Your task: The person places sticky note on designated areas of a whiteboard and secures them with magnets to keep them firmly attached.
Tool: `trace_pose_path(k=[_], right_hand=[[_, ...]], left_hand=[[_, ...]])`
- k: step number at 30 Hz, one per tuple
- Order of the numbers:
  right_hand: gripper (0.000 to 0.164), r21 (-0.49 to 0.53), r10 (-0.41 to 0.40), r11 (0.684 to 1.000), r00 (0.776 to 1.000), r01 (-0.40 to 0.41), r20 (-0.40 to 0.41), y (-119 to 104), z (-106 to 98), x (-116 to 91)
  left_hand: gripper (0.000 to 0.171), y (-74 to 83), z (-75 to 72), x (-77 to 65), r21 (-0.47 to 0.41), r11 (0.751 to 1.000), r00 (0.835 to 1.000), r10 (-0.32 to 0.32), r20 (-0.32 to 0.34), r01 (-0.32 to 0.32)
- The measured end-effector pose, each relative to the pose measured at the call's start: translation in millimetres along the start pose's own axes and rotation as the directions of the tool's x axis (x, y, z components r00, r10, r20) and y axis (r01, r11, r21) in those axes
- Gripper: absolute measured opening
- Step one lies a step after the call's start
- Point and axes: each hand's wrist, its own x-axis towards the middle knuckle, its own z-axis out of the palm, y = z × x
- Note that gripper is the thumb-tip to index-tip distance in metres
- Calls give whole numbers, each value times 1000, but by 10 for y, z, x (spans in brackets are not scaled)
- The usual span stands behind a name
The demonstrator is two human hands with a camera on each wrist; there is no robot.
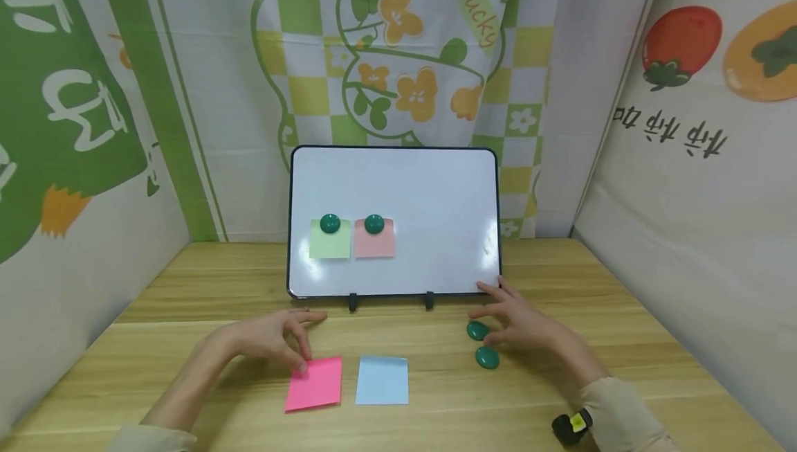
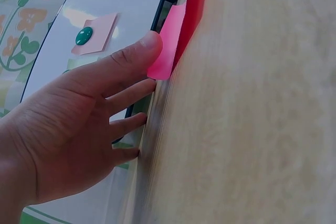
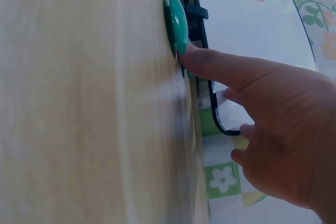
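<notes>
My left hand is at the top left corner of a bright pink sticky note, thumb on its face and forefinger beside it. In the left wrist view the note's held end curves up from the table. A light blue sticky note lies to its right. On the other side, my right hand pinches the farther green magnet between thumb and forefinger, other fingers spread toward the whiteboard's corner. A second green magnet lies just nearer; the right wrist view shows the thumb close behind it.
A black-framed whiteboard stands on small black feet at the back. Round green magnets hold a light green note and a pale pink note on its left half. Printed curtains enclose the wooden table.
</notes>
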Motion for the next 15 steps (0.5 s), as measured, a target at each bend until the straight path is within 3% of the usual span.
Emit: trace_pose_path(k=[7, 15], right_hand=[[36, -42, 49, 998, 999, -49, 1, -50, -13, -15], [30, -51, 50, 997, 999, -51, -11, -78, -14, -22]], left_hand=[[10, -6, -3, -11, 12, 1000, 1000, 7, 4, -7], [9, -11, 1, -9, 29, 1000, 1000, 3, -4, -2]])
